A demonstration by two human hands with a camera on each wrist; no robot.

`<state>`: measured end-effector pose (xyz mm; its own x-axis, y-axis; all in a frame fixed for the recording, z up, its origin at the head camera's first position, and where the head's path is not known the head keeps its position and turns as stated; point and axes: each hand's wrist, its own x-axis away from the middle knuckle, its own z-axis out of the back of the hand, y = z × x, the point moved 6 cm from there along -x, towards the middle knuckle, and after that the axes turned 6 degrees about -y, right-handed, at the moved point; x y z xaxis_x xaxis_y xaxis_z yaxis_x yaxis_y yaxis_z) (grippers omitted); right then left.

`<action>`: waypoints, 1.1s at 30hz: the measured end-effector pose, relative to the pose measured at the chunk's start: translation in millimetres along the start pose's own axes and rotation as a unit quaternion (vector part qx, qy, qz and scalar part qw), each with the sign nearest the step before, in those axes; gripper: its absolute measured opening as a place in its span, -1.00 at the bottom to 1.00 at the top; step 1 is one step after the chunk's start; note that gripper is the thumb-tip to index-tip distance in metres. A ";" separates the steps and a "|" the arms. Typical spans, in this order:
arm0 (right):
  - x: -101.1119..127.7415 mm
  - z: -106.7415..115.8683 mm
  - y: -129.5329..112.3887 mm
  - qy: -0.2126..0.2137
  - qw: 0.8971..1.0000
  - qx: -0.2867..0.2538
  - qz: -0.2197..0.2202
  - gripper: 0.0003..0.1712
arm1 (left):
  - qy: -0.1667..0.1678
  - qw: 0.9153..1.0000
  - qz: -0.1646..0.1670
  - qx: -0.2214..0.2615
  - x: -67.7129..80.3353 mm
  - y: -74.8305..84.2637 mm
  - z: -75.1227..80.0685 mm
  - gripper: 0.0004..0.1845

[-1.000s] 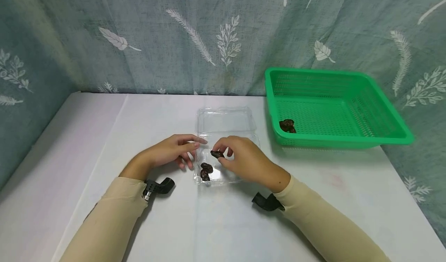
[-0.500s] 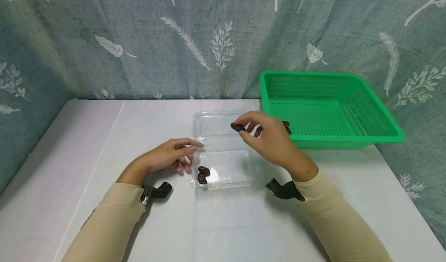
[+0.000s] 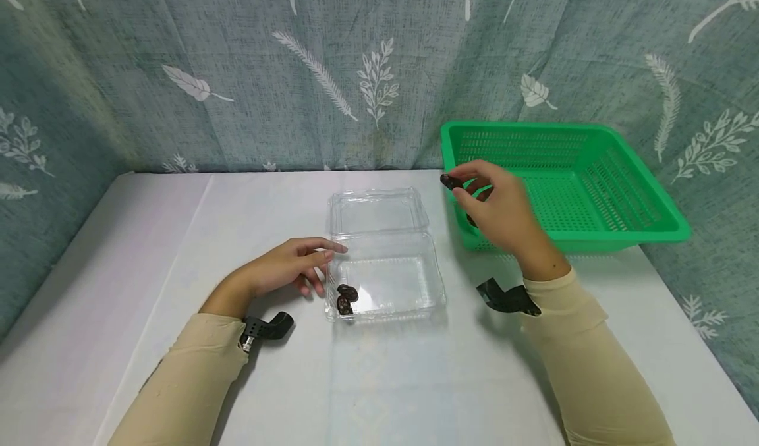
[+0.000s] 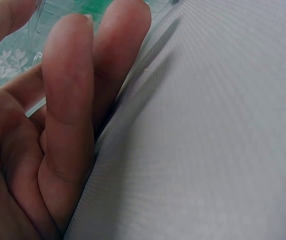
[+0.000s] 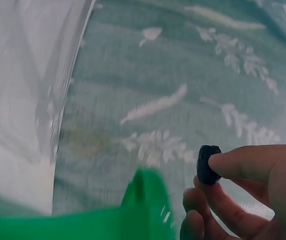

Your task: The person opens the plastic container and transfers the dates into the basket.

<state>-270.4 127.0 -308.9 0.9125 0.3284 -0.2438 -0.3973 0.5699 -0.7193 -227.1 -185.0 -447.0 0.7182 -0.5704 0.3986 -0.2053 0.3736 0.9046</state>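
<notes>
My right hand (image 3: 495, 202) pinches a dark dried date (image 3: 450, 182) between thumb and forefinger, raised over the near left corner of the green basket (image 3: 646, 232). The right wrist view shows the same date (image 5: 207, 164) held at the fingertips above the basket's rim (image 5: 143, 200). A clear plastic clamshell box (image 3: 415, 301) lies open on the white table, with two dark dates (image 3: 346, 299) in its front left corner. My left hand (image 3: 290, 265) rests on the table with relaxed fingers touching the box's left edge; its fingers (image 4: 73, 100) lie flat on the cloth.
The basket stands at the back right of the white table (image 3: 178, 235). A leaf-patterned curtain (image 3: 237, 70) hangs behind and to the left. A dark piece (image 3: 472, 221) shows in the basket just under my right hand.
My right hand has carried the date up and to the right, from over the clear box to the basket's corner. The left hand has stayed at the box's edge.
</notes>
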 end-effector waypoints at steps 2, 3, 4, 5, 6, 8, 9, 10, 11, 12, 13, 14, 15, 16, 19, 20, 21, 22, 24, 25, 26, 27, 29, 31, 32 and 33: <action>-0.4 5.3 8.9 0.006 1.000 0.004 -0.015 -0.72 | 0.001 1.000 0.002 0.000 -0.3 -1.3 -1.0 -0.48; -0.5 8.2 13.2 0.012 1.000 0.007 -0.021 -0.72 | 0.002 1.000 0.003 0.000 0.0 -1.8 -1.6 -0.49; -0.9 11.9 17.6 0.017 0.999 0.008 -0.026 -0.72 | 0.002 1.000 0.004 -0.001 -0.3 -1.5 -2.0 -0.49; -0.9 15.8 21.9 0.022 0.999 0.009 -0.031 -0.72 | 0.002 1.000 0.005 -0.002 -0.6 -1.4 -2.3 -0.49; -1.1 19.6 26.4 0.027 0.999 0.012 -0.035 -0.72 | 0.001 1.000 0.006 -0.003 -0.7 -1.3 -2.5 -0.50; -1.6 26.6 34.6 0.029 0.998 0.022 -0.043 -0.73 | 0.002 1.000 0.008 -0.004 -0.6 -0.8 -3.0 -0.51; -2.4 29.3 38.4 0.026 0.998 0.029 -0.046 -0.73 | 0.002 1.000 0.008 -0.004 -0.3 -0.3 -2.9 -0.51; -3.2 31.6 42.0 0.019 0.998 0.037 -0.050 -0.73 | 0.003 1.000 0.007 -0.004 0.0 0.1 -2.5 -0.51; -4.0 33.2 45.3 0.009 0.997 0.045 -0.057 -0.73 | 0.002 1.000 0.005 -0.006 0.3 0.3 -2.2 -0.51; -5.0 34.1 48.3 -0.004 0.996 0.055 -0.063 -0.73 | 0.003 1.000 0.004 -0.005 0.7 0.1 -2.0 -0.51; -5.9 34.7 50.8 -0.018 0.995 0.065 -0.067 -0.73 | 0.003 1.000 0.004 -0.005 1.0 0.0 -1.8 -0.51; -7.0 34.8 53.6 -0.033 0.994 0.072 -0.073 -0.73 | 0.003 1.000 0.003 -0.004 1.2 -0.2 -1.7 -0.51; -7.7 35.0 56.4 -0.046 0.993 0.079 -0.079 -0.72 | 0.002 1.000 0.002 -0.004 0.9 -0.6 -1.5 -0.51; -8.3 35.2 59.6 -0.059 0.991 0.085 -0.086 -0.72 | 0.001 1.000 0.000 -0.005 0.6 -0.4 -1.5 -0.50; -9.8 35.3 68.6 -0.095 0.985 0.099 -0.104 -0.71 | 0.001 1.000 0.000 -0.001 -0.8 -0.1 -1.6 -0.51; -10.3 35.1 71.5 -0.107 0.983 0.101 -0.112 -0.71 | 0.001 1.000 0.000 -0.001 -1.1 -0.2 -1.6 -0.51; -10.6 34.9 74.1 -0.118 0.981 0.101 -0.119 -0.70 | -0.001 1.000 -0.002 -0.002 -1.5 0.0 -1.6 -0.50; -10.9 34.7 76.9 -0.130 0.978 0.103 -0.126 -0.70 | -0.001 1.000 -0.002 -0.002 -1.6 0.2 -1.7 -0.50; -11.5 34.0 81.3 -0.152 0.973 0.106 -0.136 -0.70 | -0.003 1.000 0.000 -0.001 -1.7 0.3 -1.7 -0.49; -11.8 33.5 83.6 -0.162 0.971 0.108 -0.140 -0.70 | -0.004 1.000 -0.001 -0.002 -1.6 0.5 -1.5 -0.49; -12.1 33.2 86.0 -0.171 0.968 0.111 -0.145 -0.71 | -0.004 1.000 -0.002 -0.002 -1.4 0.6 -1.2 -0.48; -12.3 32.9 88.3 -0.180 0.966 0.116 -0.147 -0.71 | -0.004 1.000 -0.003 -0.003 -1.1 0.8 -0.8 -0.48; -12.8 31.9 92.4 -0.200 0.961 0.128 -0.145 -0.72 | -0.002 1.000 -0.004 -0.003 -0.6 0.8 0.1 -0.48; -12.7 30.4 96.1 -0.220 0.954 0.141 -0.143 -0.73 | -0.001 1.000 -0.005 -0.004 -0.3 0.1 0.3 -0.48; -12.5 29.8 97.9 -0.230 0.951 0.147 -0.143 -0.73 | -0.002 1.000 -0.005 -0.006 -0.4 -0.5 -0.1 -0.49; -12.2 29.1 99.4 -0.241 0.948 0.150 -0.142 -0.73 | -0.003 1.000 -0.005 -0.007 -0.5 -1.0 -0.7 -0.49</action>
<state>-323.8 201.5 -358.5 0.8653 0.3937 0.3101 -0.2175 0.8525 -0.4754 -226.8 -184.5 -448.3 0.7154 -0.5791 0.3909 -0.1894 0.3779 0.9063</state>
